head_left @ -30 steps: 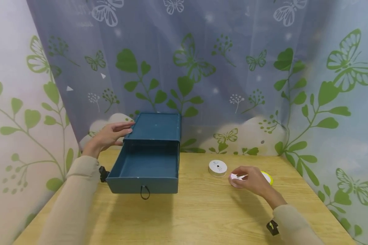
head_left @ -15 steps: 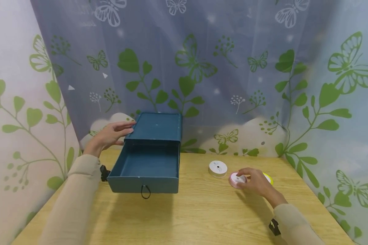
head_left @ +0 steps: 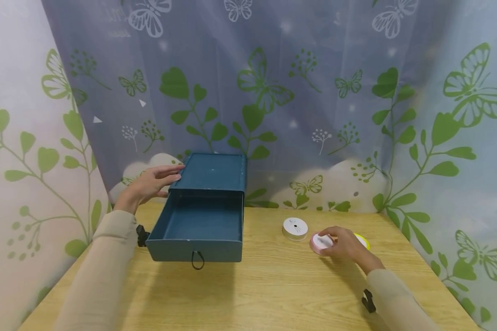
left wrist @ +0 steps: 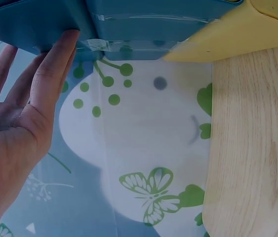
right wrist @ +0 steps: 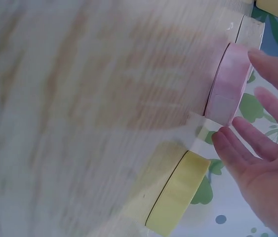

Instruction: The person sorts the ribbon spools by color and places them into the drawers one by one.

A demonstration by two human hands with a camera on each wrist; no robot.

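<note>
At the left of the head view stands a blue box (head_left: 213, 172) with its drawer (head_left: 194, 250) pulled out. A black loop hangs at the drawer's front. My left hand (head_left: 147, 185) rests against the box's left side, fingers extended; the left wrist view shows its fingertips at the blue wall (left wrist: 35, 22). On the right, my right hand (head_left: 349, 247) reaches over a pink ribbon spool (head_left: 316, 247) lying flat on the table. In the right wrist view, loosely spread fingers (right wrist: 237, 150) are right at the spool's edge. A yellow ribbon spool (right wrist: 178, 195) is beside it, partly hidden by the hand in the head view.
A white-topped ribbon spool (head_left: 295, 229) lies between the box and the pink spool. Everything stands on a wooden table (head_left: 273, 294). Patterned curtains (head_left: 306, 115) with leaves and butterflies rise behind and at both sides.
One second ago my right hand gripped the pink spool, tilted up; now the spool lies flat and the fingers have loosened. My left hand has stayed against the box.
</note>
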